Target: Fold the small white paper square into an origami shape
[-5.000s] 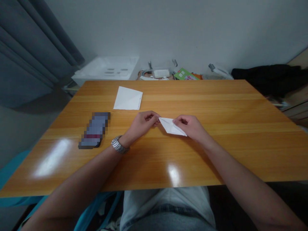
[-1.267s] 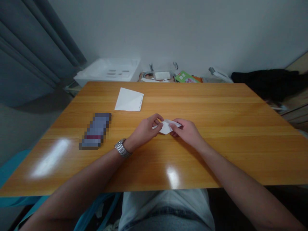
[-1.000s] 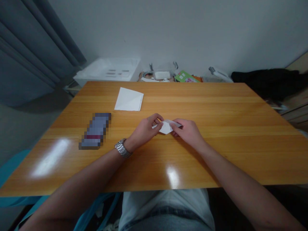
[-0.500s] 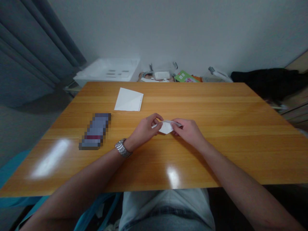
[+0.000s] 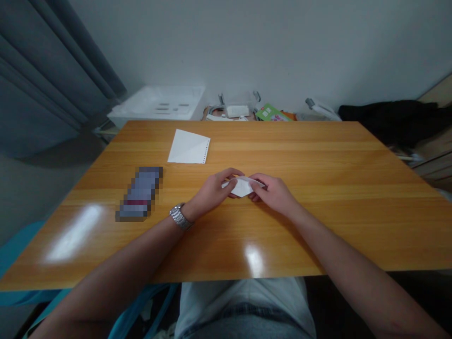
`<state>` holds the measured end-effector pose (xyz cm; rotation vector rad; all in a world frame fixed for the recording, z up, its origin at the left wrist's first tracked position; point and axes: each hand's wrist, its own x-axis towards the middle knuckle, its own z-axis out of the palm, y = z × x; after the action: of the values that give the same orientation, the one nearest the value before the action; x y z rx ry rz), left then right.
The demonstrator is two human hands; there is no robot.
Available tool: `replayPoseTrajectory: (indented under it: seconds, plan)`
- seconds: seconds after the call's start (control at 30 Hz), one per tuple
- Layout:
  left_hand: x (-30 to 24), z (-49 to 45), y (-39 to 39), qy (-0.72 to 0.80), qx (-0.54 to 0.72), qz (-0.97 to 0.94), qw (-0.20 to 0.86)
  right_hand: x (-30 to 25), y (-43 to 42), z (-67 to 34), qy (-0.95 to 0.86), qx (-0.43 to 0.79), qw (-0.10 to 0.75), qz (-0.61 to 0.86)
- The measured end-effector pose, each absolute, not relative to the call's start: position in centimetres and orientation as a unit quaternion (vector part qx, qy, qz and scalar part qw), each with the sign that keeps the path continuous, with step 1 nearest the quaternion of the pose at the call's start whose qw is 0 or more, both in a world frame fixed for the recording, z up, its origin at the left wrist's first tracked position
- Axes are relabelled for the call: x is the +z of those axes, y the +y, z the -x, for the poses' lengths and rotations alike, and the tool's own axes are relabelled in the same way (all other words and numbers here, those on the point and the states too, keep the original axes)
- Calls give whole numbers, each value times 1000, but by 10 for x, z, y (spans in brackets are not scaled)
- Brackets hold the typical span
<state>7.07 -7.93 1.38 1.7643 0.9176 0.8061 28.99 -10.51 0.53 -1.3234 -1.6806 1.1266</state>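
A small folded white paper (image 5: 242,187) is held between both hands over the middle of the wooden table (image 5: 318,155). My left hand (image 5: 215,188) pinches its left side, thumb on top and fingers curled behind. On the right side my right hand (image 5: 271,190) grips it the same way, with the thumb pressing the upper face. The paper's outer corners are partly covered by the fingers. A silver watch (image 5: 180,216) circles my left wrist.
Beyond my left hand lies a white sheet (image 5: 189,147) with a perforated edge. A blurred-out phone-like object (image 5: 141,190) rests at the left. Behind the table are a white foam box (image 5: 162,101), a green booklet (image 5: 271,113) and dark cloth (image 5: 391,117).
My right hand has shifted slightly left, and its index finger now arches over the paper's far edge. The left fingers reach a little further along the back. Both hands still grip the paper.
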Motion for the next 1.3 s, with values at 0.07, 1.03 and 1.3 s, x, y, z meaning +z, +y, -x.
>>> replayPoseTrajectory:
  seconds: [0.07,1.03,1.3]
  plan:
    - [16,-71,-79,372,340,-732,458,3,-104,-288,-616,478,379,499]
    - [7,-72,-81,416,375,-674,481,0,-106,-283,-432,652,440,440]
    - [8,-71,-81,429,375,-654,498,-5,-107,-300,-595,524,396,464]
